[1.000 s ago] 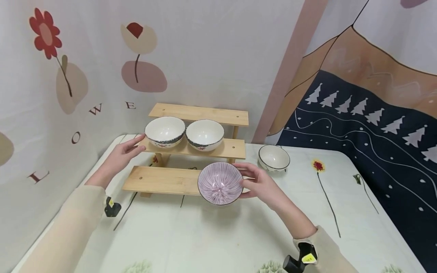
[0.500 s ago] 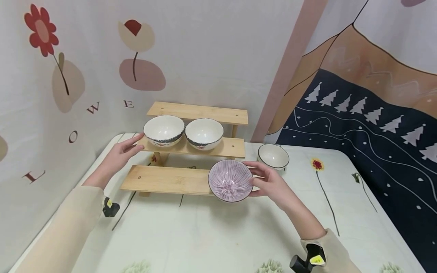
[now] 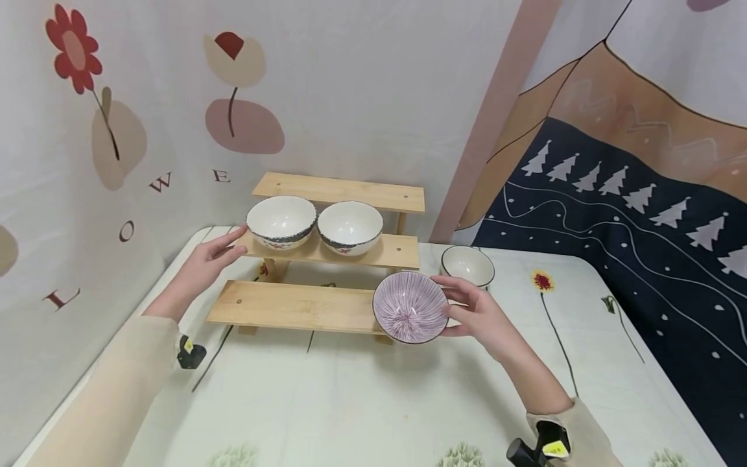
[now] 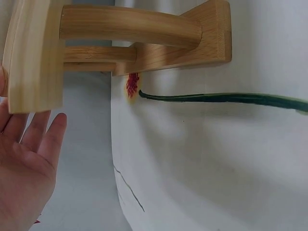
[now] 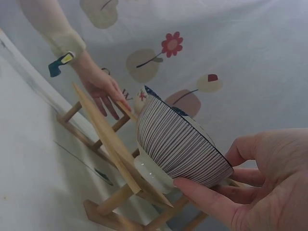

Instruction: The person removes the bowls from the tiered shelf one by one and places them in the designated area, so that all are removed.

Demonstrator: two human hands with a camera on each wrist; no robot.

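My right hand [image 3: 475,316] pinches a bowl [image 3: 411,307] by its right side, the inside lined with purple stripes. In the right wrist view its striped outside and white foot ring show, with a thumb or finger low on the wall. The bowl is tilted at the right end of the lowest board [image 3: 303,307] of a three-tier wooden shelf; whether it touches the board, I cannot tell. My left hand [image 3: 204,264], fingers nearly straight, touches the left end of the middle board [image 4: 36,57]. Two white bowls, one left [image 3: 281,219] and one right [image 3: 350,224], sit side by side there.
Another white bowl [image 3: 468,264] with a dark rim stands on the table, right of the shelf and behind my right hand. The top board [image 3: 338,191] is near the back curtain. A flower-printed cloth [image 3: 350,402] covers the table.
My right hand has carried the purple-striped bowl to the right along the lowest board, to its right end. The left hand stays at the middle board's end.
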